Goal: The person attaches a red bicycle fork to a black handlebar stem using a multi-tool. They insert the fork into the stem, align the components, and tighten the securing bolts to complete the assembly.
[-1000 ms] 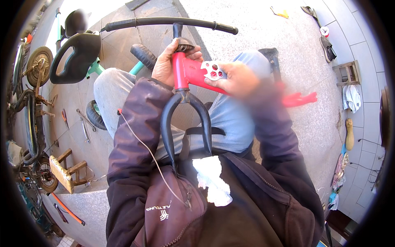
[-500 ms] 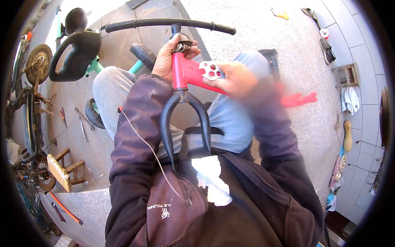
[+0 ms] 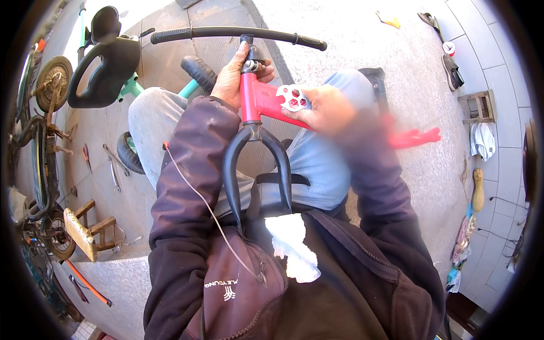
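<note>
The person's left hand (image 3: 229, 79) curls around the black stem (image 3: 247, 39) just above the red bicycle frame (image 3: 247, 96), the thumb lying up along one side and the other fingers (image 3: 265, 71) showing past the opposite side, with a metal collar (image 3: 249, 67) between them. The right hand (image 3: 326, 107) pinches a flat silver multi-hole wrench (image 3: 294, 98) between thumb and fingers, holding it over the red tube; whether the wrench touches the paint I cannot tell, and the wrist behind it is blurred. The frame lies across the person's lap, its black fork (image 3: 256, 134) spread toward the dark jacket (image 3: 362, 266) and its black handlebar (image 3: 238, 33) stretching crosswise beyond the left hand. A pale cord (image 3: 197, 191) runs down beside the left sleeve, and a bright white patch rests on the jacket front. On the floor to the left lie a screwdriver (image 3: 86, 158) and two wrenches (image 3: 115, 173), near a small wooden stool (image 3: 84, 229). Beyond the left knee are a black seat-like piece (image 3: 122, 71) and a black wheel (image 3: 198, 73) joined to a teal tube (image 3: 188, 88). Along the right wall sit a dark shoe (image 3: 452, 72), another wooden stool (image 3: 477, 107) and a white cloth (image 3: 481, 141).
</note>
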A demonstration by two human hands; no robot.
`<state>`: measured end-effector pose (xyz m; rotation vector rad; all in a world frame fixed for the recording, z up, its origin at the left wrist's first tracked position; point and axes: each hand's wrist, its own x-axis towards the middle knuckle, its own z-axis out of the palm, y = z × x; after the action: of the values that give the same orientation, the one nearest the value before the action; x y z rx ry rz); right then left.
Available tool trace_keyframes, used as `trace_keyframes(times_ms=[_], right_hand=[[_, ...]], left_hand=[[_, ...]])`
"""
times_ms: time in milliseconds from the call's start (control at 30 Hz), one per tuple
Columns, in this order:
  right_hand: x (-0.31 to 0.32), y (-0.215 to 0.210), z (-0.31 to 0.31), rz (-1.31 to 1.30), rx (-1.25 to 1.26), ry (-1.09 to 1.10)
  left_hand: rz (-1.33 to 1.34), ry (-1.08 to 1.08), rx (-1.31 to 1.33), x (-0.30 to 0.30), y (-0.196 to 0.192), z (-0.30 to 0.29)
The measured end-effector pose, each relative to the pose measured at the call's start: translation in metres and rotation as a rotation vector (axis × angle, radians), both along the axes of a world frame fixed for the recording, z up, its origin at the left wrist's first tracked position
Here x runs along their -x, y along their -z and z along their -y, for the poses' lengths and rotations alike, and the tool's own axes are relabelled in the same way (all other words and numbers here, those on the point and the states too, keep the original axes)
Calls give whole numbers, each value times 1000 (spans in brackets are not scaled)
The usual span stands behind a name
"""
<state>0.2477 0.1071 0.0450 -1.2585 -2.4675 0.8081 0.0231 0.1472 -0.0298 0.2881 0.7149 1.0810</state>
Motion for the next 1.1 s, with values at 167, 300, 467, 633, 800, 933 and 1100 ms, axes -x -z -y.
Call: trace_keyframes(times_ms=[167,300,467,633,800,933,1100], right_hand=[[-2,3,1,-72,-52,-2],[-1,-5,2,-21,-58,4],[-2,-5,3,-74,-50,1],[-4,-18,-5,-66,-93,-18],[13,-32,-23,-19,-413,-58],[25,-45,-19,3,-570,-85],[40,-39,-3,65,-571,-135]], left_hand=[[-31,-32,-4,-2,-8,11],[-58,-51,-53,2,-10,19],[-185,-36,-40,1,-19,36],[-209,-14,-32,1,-61,39],[-217,-91,-197,20,-76,24],[-238,-118,-315,28,-88,28],[-262,-271,-355,33,-92,60]])
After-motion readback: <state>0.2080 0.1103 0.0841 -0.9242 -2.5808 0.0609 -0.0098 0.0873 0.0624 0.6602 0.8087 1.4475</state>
